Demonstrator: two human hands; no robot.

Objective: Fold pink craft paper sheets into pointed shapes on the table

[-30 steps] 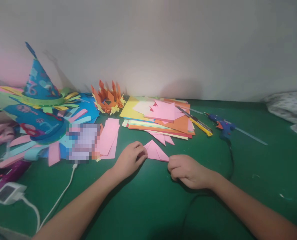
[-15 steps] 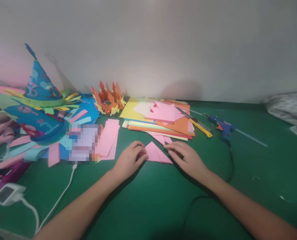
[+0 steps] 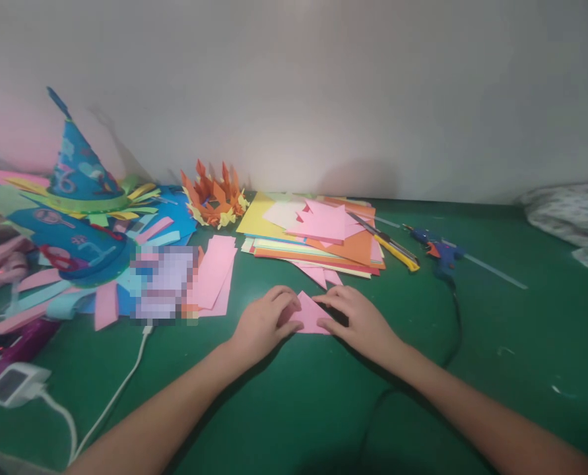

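A small pink paper folded into a triangle lies at the middle of the green table, its tip pointing away from me. My left hand grips its left edge between thumb and fingers. On the opposite edge, my right hand has thumb and fingertips closed. The fingers cover both side corners of the triangle. Just beyond it, more pink paper pieces stick out from under a stack of coloured paper.
A yellow cutter knife leans by the stack, with a blue glue gun to its right. Behind left stand an orange paper crown and blue cone hats. Pink strips lie left; a white cable crosses the front left.
Both hands have come closer together and slightly nearer to me. The pink triangle has moved a little toward me, and its previously visible right-hand flap no longer shows.
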